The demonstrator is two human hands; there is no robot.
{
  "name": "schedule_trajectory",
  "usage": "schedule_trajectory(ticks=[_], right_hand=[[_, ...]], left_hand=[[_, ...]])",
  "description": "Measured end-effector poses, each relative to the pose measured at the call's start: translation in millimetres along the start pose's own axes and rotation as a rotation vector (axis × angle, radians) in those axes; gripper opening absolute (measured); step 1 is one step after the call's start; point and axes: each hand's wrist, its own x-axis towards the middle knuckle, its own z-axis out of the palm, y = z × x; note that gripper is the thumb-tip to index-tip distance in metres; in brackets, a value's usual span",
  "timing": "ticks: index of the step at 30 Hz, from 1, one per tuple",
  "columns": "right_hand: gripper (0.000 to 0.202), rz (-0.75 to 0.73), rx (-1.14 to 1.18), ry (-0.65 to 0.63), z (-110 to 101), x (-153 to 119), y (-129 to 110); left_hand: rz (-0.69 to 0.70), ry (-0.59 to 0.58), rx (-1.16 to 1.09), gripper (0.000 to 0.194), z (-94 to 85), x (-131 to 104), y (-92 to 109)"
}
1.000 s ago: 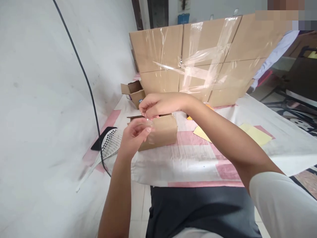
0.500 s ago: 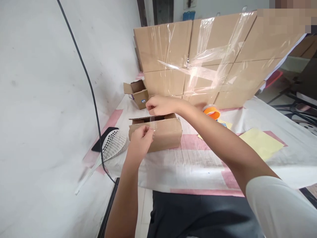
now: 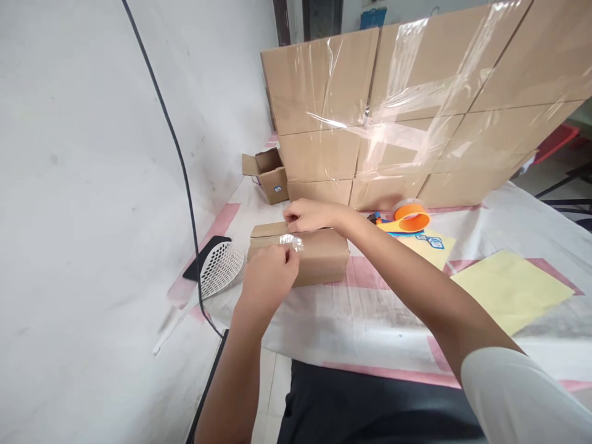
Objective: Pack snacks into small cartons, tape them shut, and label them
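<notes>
On the table in front of me lies a small cardboard carton [image 3: 324, 259] with its top flaps folded down. A shiny strip of clear tape [image 3: 291, 242] lies across the seam between the flaps. My left hand [image 3: 271, 271] is closed at the near edge of the top, where the tape's near end disappears under the fingers. Over the far flap, my right hand [image 3: 308, 216] is closed with curled fingers at the tape's far end. The fingertips of both hands are mostly hidden.
Behind stands a stack of film-wrapped cartons [image 3: 324, 92], with a small opened box [image 3: 275, 185] beside it. An orange tape dispenser [image 3: 411, 219] and yellow sheets [image 3: 513, 290] lie to the right. At left are a white perforated scoop [image 3: 222, 268] and a hanging black cable [image 3: 178, 148].
The carton's top flaps, parted by a dark gap before, now lie down with the tape flat over the seam. Both hands have lowered onto the top. The view has shifted slightly.
</notes>
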Motion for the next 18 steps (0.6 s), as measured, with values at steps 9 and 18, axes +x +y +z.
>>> schedule_trajectory(ticks=[9, 18], right_hand=[[0.006, 0.049, -0.181, 0.021, 9, -5, -6], [0.051, 0.216, -0.064, 0.266, 7, -12, 20]], left_hand=[[-0.027, -0.036, 0.184, 0.051, 2.4, -16, -9], [0.228, 0.498, 0.343, 0.016, 19.6, -57, 1]])
